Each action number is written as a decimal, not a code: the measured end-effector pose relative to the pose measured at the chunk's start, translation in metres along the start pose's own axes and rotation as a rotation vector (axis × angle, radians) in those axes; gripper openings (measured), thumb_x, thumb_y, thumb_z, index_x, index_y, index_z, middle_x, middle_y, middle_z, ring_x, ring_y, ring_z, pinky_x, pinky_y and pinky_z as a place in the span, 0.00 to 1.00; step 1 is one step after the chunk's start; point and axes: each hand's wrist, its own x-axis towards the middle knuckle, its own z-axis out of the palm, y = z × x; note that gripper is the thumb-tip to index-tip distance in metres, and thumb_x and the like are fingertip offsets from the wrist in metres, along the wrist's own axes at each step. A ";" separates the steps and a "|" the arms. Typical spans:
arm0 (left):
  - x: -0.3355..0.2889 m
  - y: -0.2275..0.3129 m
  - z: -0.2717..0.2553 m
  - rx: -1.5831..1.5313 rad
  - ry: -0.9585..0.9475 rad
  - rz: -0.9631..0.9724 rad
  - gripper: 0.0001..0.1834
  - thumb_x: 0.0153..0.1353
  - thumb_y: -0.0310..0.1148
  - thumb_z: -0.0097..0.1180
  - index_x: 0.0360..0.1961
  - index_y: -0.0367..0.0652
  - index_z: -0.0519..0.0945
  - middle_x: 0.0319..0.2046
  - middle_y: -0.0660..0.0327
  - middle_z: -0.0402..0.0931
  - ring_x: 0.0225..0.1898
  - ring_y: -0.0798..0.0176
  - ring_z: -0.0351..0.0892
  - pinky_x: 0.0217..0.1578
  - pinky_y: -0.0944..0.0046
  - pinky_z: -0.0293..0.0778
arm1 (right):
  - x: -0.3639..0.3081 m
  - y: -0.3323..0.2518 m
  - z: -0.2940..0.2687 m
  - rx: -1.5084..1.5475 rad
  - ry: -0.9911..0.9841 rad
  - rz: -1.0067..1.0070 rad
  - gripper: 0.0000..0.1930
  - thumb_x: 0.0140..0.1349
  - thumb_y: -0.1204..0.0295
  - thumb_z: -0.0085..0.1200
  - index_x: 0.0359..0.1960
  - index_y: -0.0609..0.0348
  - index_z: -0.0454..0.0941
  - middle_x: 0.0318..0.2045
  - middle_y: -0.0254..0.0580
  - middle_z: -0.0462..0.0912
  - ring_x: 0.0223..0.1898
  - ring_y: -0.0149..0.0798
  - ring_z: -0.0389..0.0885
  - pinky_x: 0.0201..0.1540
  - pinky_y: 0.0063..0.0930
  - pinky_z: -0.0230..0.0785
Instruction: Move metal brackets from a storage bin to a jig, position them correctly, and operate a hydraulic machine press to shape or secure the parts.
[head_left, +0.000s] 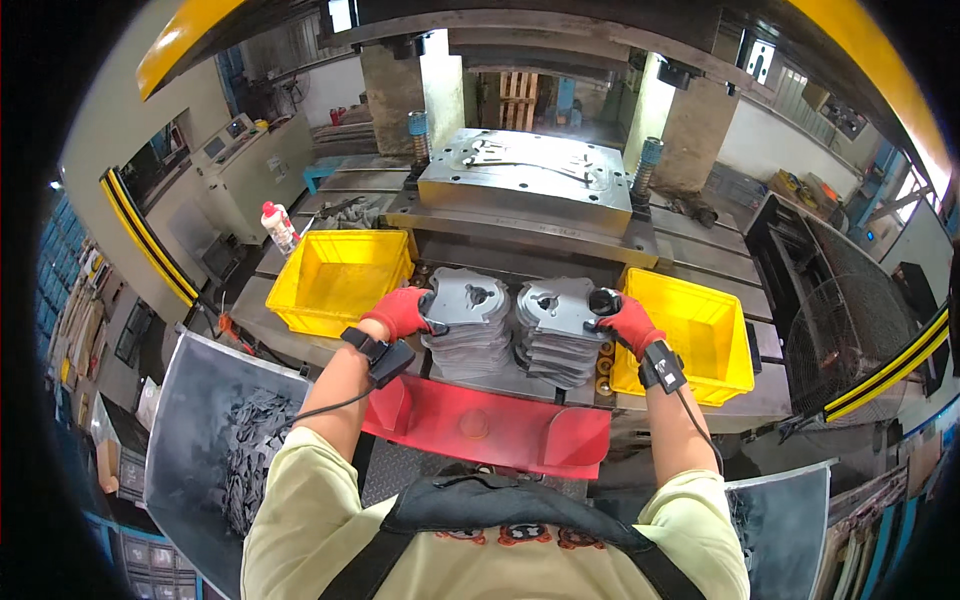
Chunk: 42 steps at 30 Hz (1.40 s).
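Note:
Two stacks of flat grey stamped metal plates stand side by side on the press bed in front of me. My left hand point(404, 312), in a red glove with dark fingertips, closes on the outer edge of the top plate of the left stack point(468, 297). On the other side, my right hand point(630, 320), gloved the same way, has its dark fingertips bent over the outer edge of the top plate of the right stack point(558, 305). The fingers' undersides are hidden. Both top plates lie about level, each with a hole near its middle.
A yellow bin point(335, 315) flanks the left stack, another yellow bin point(735, 350) the right. Behind stands a steel die block point(525, 190). A red panel point(475, 430) is nearest me. A grey scrap bin point(190, 440) sits lower left; a white bottle point(280, 228) stands behind the left bin.

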 end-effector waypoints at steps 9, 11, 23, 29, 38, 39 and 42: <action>0.001 -0.020 -0.007 -0.087 -0.041 0.016 0.27 0.44 0.51 0.71 0.41 0.45 0.82 0.41 0.49 0.83 0.47 0.41 0.79 0.46 0.50 0.75 | 0.012 0.010 0.003 0.007 -0.049 0.049 0.29 0.45 0.74 0.69 0.53 0.59 0.80 0.45 0.40 0.86 0.46 0.36 0.82 0.53 0.29 0.71; -0.005 -0.029 -0.013 -0.084 -0.068 -0.003 0.30 0.45 0.50 0.72 0.46 0.42 0.81 0.43 0.47 0.82 0.45 0.42 0.80 0.46 0.52 0.74 | 0.016 0.009 0.007 0.162 -0.095 0.077 0.27 0.45 0.77 0.67 0.52 0.59 0.81 0.45 0.39 0.86 0.45 0.34 0.82 0.52 0.28 0.71; 0.002 0.002 -0.066 0.252 0.181 0.357 0.32 0.43 0.55 0.69 0.45 0.44 0.80 0.35 0.51 0.79 0.40 0.44 0.79 0.42 0.50 0.74 | 0.006 -0.051 -0.007 -0.068 0.116 0.025 0.31 0.46 0.75 0.68 0.56 0.60 0.77 0.46 0.47 0.86 0.50 0.40 0.83 0.56 0.32 0.71; 0.055 0.006 -0.109 0.394 0.293 0.489 0.40 0.37 0.57 0.70 0.48 0.40 0.79 0.37 0.51 0.79 0.41 0.46 0.80 0.43 0.50 0.75 | -0.002 -0.061 -0.023 -0.280 -0.248 -0.095 0.48 0.40 0.66 0.76 0.67 0.53 0.67 0.59 0.49 0.77 0.59 0.48 0.76 0.61 0.35 0.68; 0.234 -0.047 -0.150 0.343 0.453 0.367 0.29 0.42 0.54 0.71 0.36 0.42 0.78 0.32 0.50 0.79 0.37 0.43 0.80 0.37 0.50 0.75 | -0.001 -0.098 -0.030 -0.416 -0.192 -0.050 0.30 0.43 0.68 0.74 0.53 0.49 0.81 0.42 0.49 0.84 0.44 0.52 0.82 0.49 0.38 0.74; 0.258 -0.052 -0.144 0.350 0.476 0.364 0.29 0.43 0.54 0.71 0.34 0.41 0.78 0.32 0.50 0.79 0.37 0.44 0.80 0.37 0.51 0.75 | 0.000 -0.098 -0.035 -0.392 -0.179 -0.042 0.29 0.43 0.70 0.73 0.51 0.49 0.82 0.43 0.48 0.84 0.44 0.51 0.82 0.49 0.37 0.74; 0.311 -0.079 -0.127 0.356 0.524 0.347 0.29 0.44 0.52 0.71 0.40 0.43 0.80 0.33 0.52 0.79 0.38 0.46 0.80 0.40 0.51 0.75 | 0.011 -0.114 -0.038 -0.331 -0.143 -0.035 0.28 0.42 0.72 0.74 0.50 0.53 0.83 0.44 0.48 0.85 0.45 0.51 0.83 0.51 0.36 0.74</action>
